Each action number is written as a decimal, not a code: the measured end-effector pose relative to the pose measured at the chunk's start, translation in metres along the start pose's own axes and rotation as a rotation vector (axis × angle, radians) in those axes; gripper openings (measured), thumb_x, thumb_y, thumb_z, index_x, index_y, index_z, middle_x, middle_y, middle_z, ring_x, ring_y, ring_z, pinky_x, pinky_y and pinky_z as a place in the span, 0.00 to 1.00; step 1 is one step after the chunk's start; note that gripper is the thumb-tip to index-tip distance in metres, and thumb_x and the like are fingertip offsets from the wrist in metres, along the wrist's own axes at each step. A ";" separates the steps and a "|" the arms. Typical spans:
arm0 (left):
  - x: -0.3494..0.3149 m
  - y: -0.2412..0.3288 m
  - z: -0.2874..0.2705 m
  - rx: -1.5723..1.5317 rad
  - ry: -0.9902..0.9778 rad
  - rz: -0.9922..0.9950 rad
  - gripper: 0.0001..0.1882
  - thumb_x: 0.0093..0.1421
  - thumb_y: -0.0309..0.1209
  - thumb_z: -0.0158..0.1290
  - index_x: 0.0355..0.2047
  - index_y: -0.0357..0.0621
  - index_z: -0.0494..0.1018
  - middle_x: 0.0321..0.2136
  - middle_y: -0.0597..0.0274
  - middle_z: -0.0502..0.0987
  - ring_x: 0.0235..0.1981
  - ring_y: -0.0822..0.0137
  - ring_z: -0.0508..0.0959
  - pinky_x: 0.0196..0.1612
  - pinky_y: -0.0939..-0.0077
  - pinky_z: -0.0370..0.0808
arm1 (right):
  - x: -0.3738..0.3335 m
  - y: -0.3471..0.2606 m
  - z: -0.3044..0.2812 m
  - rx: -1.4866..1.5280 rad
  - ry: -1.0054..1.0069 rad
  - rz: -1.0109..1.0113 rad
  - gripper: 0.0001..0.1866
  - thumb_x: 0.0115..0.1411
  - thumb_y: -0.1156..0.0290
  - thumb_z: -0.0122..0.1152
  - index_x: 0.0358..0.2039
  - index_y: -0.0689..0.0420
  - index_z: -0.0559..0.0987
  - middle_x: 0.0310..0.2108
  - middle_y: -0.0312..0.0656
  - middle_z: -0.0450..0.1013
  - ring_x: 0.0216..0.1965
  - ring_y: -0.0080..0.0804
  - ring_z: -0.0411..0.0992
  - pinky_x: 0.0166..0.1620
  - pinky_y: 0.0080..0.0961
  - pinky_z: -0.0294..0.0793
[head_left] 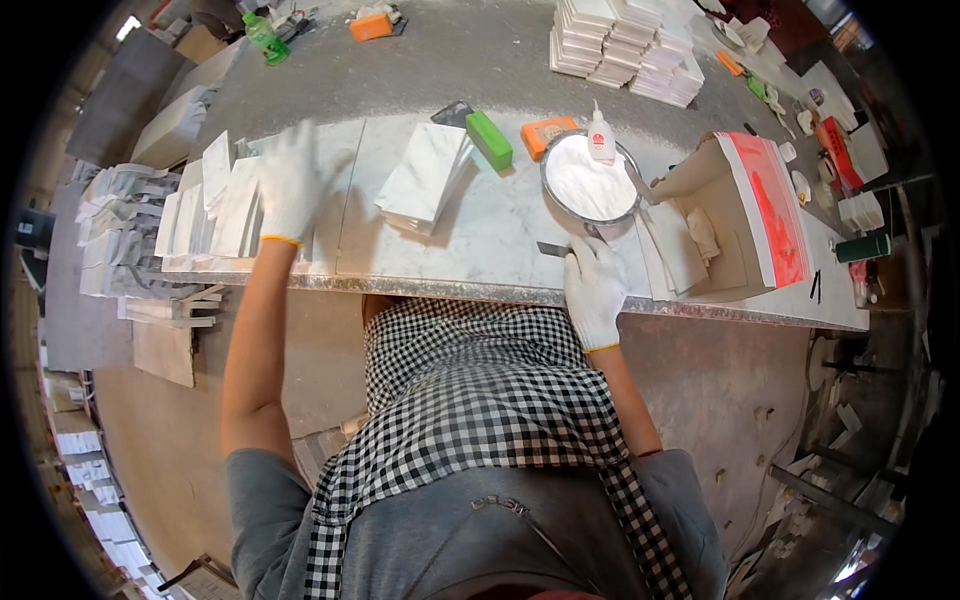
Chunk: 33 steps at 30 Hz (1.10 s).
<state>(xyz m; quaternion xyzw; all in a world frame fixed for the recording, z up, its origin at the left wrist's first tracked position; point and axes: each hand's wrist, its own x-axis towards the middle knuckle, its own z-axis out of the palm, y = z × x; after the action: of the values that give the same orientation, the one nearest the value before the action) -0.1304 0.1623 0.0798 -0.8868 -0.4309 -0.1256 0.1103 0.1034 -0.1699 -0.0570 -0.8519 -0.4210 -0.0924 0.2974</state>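
My left hand [290,195], in a white glove with a yellow cuff edge, is beside the upright white marble tiles [238,205] at the left of the bench. Its fingers are smeared by motion, so I cannot see whether they hold anything. My right hand [596,292], gloved the same way, is closed at the bench's front edge on a scraper [552,249] whose flat dark blade sticks out to the left. Just beyond it stands a metal bowl of white powder or paste [588,180], with a small white nozzle bottle [600,138] at its far rim. A stack of veined marble tiles [425,175] lies between my hands.
A green block [489,141] and an orange block [546,136] lie behind the tile stack. On the right stands an open cardboard box [735,220]. Stacked white tiles [625,45] and a green bottle [265,40] are farther back. More pieces [125,230] are piled at left.
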 end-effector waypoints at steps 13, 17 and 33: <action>0.011 0.113 0.077 -0.319 -0.168 0.026 0.41 0.62 0.61 0.52 0.63 0.42 0.64 0.52 0.45 0.76 0.52 0.45 0.78 0.54 0.53 0.73 | -0.029 -0.005 -0.010 0.028 -0.169 -0.175 0.19 0.58 0.62 0.64 0.50 0.51 0.81 0.48 0.42 0.75 0.48 0.46 0.72 0.51 0.43 0.71; 0.011 0.115 0.071 -0.328 -0.207 0.015 0.41 0.62 0.62 0.52 0.64 0.42 0.63 0.52 0.44 0.76 0.49 0.45 0.80 0.51 0.53 0.76 | -0.031 -0.006 -0.011 0.040 -0.161 -0.170 0.17 0.56 0.65 0.66 0.47 0.50 0.82 0.44 0.40 0.76 0.45 0.44 0.73 0.48 0.41 0.72; 0.006 0.117 0.068 -0.448 -0.168 0.004 0.41 0.63 0.59 0.52 0.65 0.42 0.62 0.54 0.36 0.74 0.48 0.40 0.80 0.49 0.49 0.78 | -0.024 0.007 -0.014 -0.015 -0.172 0.117 0.10 0.68 0.64 0.53 0.32 0.54 0.77 0.29 0.43 0.76 0.31 0.47 0.75 0.36 0.40 0.73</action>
<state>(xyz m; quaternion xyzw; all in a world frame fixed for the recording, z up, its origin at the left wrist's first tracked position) -0.0254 0.1163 0.0075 -0.8974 -0.3979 -0.1438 -0.1253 0.0952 -0.1973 -0.0581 -0.8819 -0.3939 -0.0046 0.2589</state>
